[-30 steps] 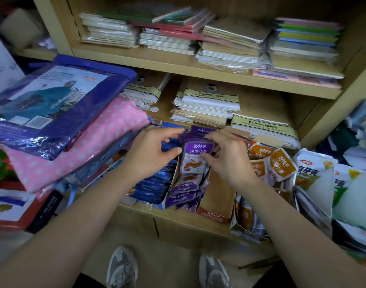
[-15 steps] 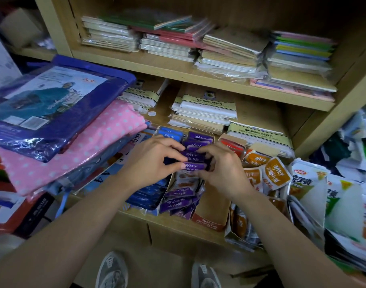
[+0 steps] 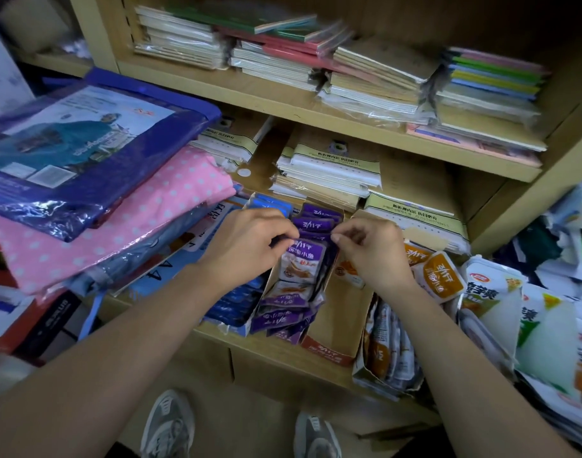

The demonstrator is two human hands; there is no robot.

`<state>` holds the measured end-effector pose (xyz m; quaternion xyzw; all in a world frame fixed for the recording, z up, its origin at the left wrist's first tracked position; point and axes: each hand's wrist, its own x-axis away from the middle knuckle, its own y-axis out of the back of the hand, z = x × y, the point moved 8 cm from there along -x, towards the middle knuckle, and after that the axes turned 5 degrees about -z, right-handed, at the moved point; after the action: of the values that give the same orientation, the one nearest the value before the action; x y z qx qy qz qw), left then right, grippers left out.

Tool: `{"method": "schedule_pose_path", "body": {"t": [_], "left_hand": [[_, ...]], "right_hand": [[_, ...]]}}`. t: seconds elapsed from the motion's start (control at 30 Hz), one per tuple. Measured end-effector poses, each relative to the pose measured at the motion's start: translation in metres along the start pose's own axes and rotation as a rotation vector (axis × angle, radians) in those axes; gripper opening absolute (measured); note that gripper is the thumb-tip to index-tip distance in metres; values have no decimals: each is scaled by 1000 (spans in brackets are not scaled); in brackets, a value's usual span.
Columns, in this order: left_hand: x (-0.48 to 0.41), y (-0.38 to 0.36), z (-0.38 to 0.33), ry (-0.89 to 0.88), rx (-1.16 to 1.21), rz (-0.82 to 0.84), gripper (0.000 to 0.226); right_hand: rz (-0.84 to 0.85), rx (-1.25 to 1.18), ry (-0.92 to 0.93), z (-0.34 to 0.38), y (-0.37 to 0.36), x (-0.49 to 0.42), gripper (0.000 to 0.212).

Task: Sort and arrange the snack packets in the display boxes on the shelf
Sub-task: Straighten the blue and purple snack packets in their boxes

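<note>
Between left hand [image 3: 246, 242] and right hand [image 3: 372, 252], each grip pinches the purple packet [image 3: 302, 263].

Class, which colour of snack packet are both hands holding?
The purple packet: the left hand and right hand pinch its top corners. To its left lie blue packets, to its right orange packets.

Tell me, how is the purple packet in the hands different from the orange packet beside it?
The purple packet is pinched at its top corners by the left hand and right hand; the orange packet lies untouched. The purple packet stands in its box; the orange packet lies tilted, further right. Both are small pouches with similar white lettering.
</note>
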<state>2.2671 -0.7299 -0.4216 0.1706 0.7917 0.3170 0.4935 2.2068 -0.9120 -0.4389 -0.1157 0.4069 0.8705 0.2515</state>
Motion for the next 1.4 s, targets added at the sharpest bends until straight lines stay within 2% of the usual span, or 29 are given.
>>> {"method": "schedule_pose_path", "body": {"t": [0.1,0.17,0.23,0.4,0.53,0.77,0.93,1.13,1.23,1.37,1.4], "left_hand": [[-4,-5,-1,17,-78,13,42],[-6,-13,-4,-27,-143,86,47],[-6,-17,-4,-29,-158,117,35],[-8,-14,3,114,-54,83,10],[-10,-14,10,199,-9,98,3],[-11,-13,20,214,99,186,7],[-9,-10,24,225,137,187,9],[-9,-8,24,234,118,146,8],[-10,-8,24,237,108,122,9],[-9,-11,22,236,94,112,11],[-9,-12,21,237,92,112,11]], "right_hand": [[-3,-116,-29,-1,3,0,10],[37,-168,-49,0,6,2,13],[67,-172,-40,0,12,6,20],[179,77,56,-5,12,15,37],[278,143,106,0,-2,16,43],[302,144,147,6,-7,17,32],[286,98,25,-2,0,16,11],[334,-66,-59,2,7,25,8],[299,-137,-116,6,23,33,15],[219,-72,-193,8,25,36,4],[188,-24,-195,9,22,35,10]]}}
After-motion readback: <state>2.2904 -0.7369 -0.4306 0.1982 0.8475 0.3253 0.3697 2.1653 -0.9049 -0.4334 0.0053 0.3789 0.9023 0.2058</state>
